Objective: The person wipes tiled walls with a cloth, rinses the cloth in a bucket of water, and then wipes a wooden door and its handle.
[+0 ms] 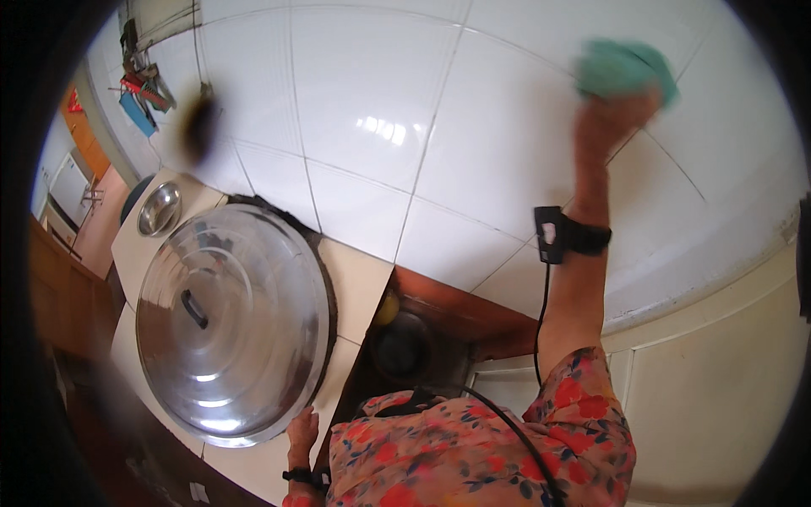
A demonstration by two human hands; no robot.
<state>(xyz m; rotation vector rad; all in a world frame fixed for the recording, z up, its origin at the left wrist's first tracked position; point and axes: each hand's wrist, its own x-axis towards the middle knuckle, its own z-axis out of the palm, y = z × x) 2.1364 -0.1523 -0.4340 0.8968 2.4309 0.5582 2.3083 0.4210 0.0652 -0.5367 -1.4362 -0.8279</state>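
My right hand, blurred by motion, is raised high on the right with a green cloth in its grip. The cloth is against or very close to the white tiled wall; contact is hard to make out. Low in the view, my left hand is at the tiled counter, beside the near rim of a large round metal lid. Its fingers look curled, but the small view of them does not settle whether they grip anything. A dark handle stands on the lid.
A metal bowl sits on the counter's far left corner. Utensils and a red brush-like item hang on the wall. A dark round vessel stands in the recess below the counter. A pale door panel lies to the right.
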